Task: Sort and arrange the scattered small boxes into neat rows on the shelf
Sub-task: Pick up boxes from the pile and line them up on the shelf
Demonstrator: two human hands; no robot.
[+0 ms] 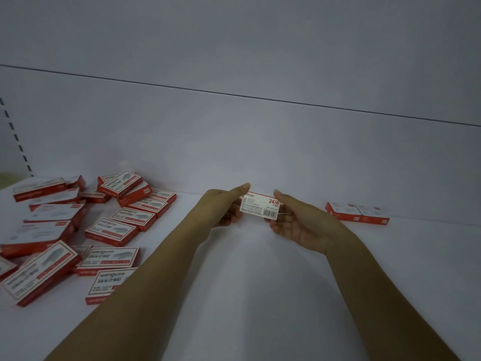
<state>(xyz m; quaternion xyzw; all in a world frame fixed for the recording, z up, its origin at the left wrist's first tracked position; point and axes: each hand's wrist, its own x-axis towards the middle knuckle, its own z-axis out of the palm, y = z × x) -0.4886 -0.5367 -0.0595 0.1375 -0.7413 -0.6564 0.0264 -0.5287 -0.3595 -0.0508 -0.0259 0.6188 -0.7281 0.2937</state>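
Note:
A small red-and-white staple box [259, 205] is held up above the white shelf [247, 282], its printed back with a barcode facing me. My left hand [224, 207] pinches its left end and my right hand [291, 220] pinches its right end. Several matching boxes [78, 230] lie scattered and partly piled on the left of the shelf. Two boxes [358, 211] sit side by side in a row against the back wall at the right.
The shelf's grey back panel [234, 142] rises right behind the boxes. A slotted upright [15, 138] runs down the far left. Bare shelf surface lies between the pile and the two placed boxes.

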